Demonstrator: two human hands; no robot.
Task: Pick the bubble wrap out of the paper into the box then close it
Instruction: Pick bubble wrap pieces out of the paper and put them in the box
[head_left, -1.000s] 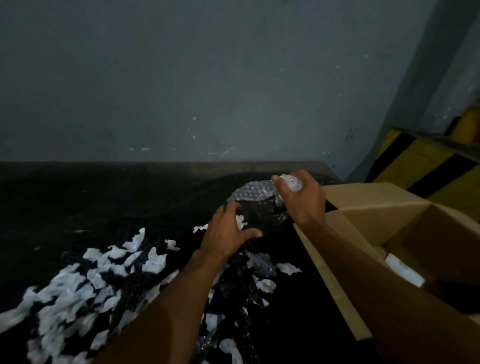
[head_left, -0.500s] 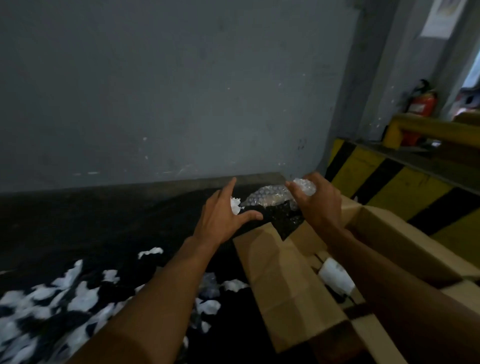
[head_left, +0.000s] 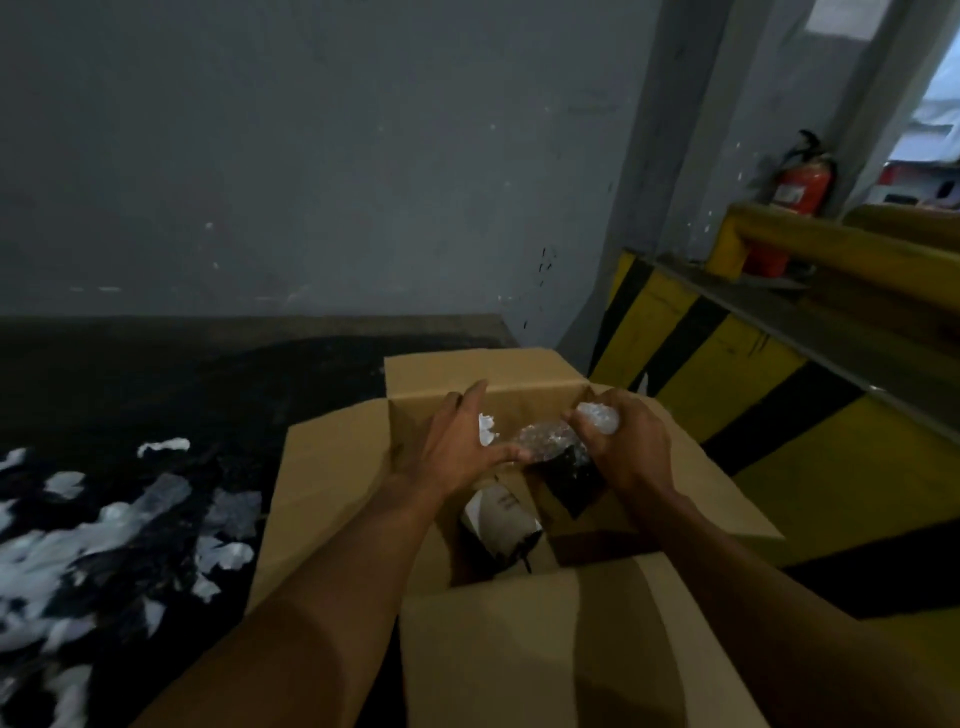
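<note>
A brown cardboard box (head_left: 332, 499) stands with its flaps spread wide. Above its opening, my right hand (head_left: 623, 441) grips one end of a clear sheet of bubble wrap (head_left: 545, 439). The sheet hangs across to my left hand (head_left: 457, 447), whose thumb touches its other end while the fingers are spread. A scrap of white paper (head_left: 485, 428) sits against my left palm. Inside the box lie a white object (head_left: 501, 514) and something dark. Torn white paper scraps (head_left: 78, 545) cover the dark floor to the left.
A grey wall runs behind the box. To the right is a yellow-and-black striped barrier (head_left: 737, 374) with a yellow rail, and a red fire extinguisher (head_left: 797, 192) stands behind it.
Both hands have carried the bubble wrap from above the paper pile rightward to above the box opening. The view has swung right, bringing the whole box into sight.
</note>
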